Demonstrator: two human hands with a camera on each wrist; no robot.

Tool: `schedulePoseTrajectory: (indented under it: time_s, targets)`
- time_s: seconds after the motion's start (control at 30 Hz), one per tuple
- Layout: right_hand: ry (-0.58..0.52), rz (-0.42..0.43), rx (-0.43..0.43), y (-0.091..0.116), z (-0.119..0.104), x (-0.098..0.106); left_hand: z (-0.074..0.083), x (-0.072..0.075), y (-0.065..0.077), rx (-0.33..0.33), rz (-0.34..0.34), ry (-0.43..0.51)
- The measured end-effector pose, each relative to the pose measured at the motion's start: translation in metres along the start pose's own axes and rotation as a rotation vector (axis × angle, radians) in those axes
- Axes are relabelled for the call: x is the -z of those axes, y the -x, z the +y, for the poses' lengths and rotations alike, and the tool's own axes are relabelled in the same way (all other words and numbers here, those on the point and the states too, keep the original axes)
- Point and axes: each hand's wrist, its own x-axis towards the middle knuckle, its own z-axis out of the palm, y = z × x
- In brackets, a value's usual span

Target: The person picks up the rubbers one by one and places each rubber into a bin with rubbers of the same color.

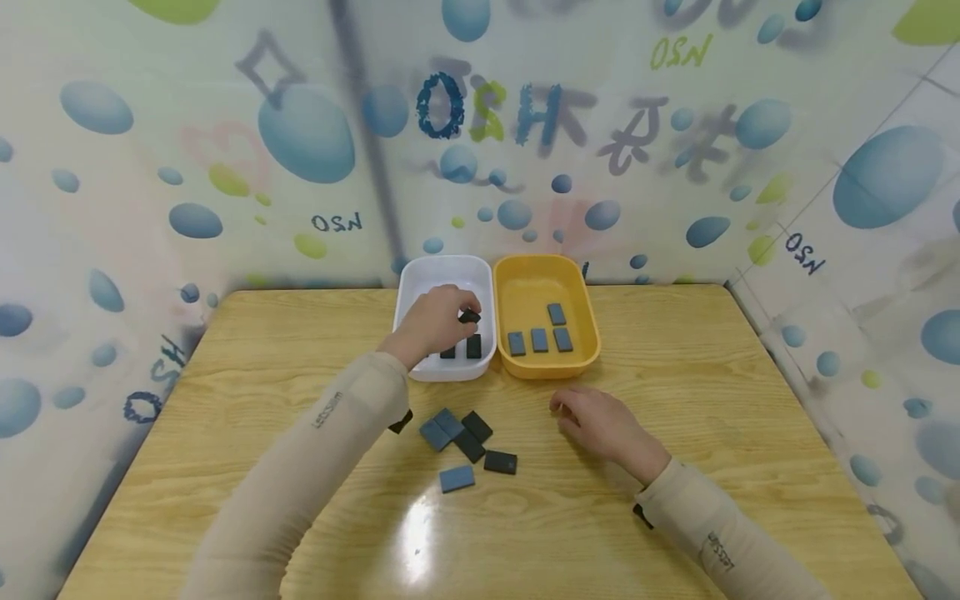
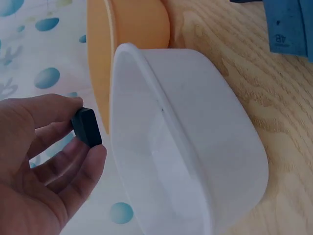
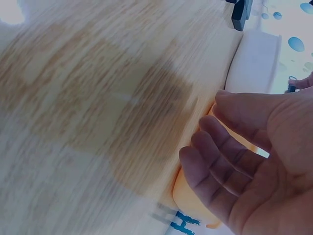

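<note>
My left hand [image 1: 437,321] is above the white basin [image 1: 407,287], pinching a black eraser [image 2: 86,127] between thumb and fingertips. Below it, black erasers [image 1: 474,347] lie inside the basin, partly hidden by the hand. Over the table, in front of the yellow basin [image 1: 545,367], my right hand [image 1: 600,425] has loosely bent fingers and holds nothing. Several blue erasers [image 1: 539,340] lie in the yellow basin. Between my forearms is a loose group of blue and black erasers, among them a blue eraser [image 1: 457,478] and a black eraser [image 1: 500,462]; one blue piece carries a "4B" mark in the left wrist view.
The two basins stand side by side at the far edge of the wooden table [image 1: 675,350]. Behind them hangs a patterned sheet [image 1: 480,192] with blue dots. One black eraser [image 1: 400,422] lies partly behind the left sleeve.
</note>
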Motion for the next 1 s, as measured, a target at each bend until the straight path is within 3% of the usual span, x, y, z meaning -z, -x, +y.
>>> schedulePoseTrajectory:
  time_s: [0.43,0.63,0.87,1.0]
  targets:
    - [0.004,-0.021,-0.026,0.001,0.004,0.002,-0.01,-0.014,-0.029,0.256,0.039,0.178]
    - [-0.014,-0.021,-0.023,0.003,0.004,-0.001,-0.015,-0.02,-0.038,0.373,0.005,0.203]
    - [-0.02,-0.008,-0.051,0.007,0.005,-0.003,-0.017,-0.031,-0.05,0.41,-0.036,0.216]
    - [-0.023,-0.006,-0.067,0.008,0.005,0.0,-0.019,-0.038,-0.059,0.409,-0.043,0.164]
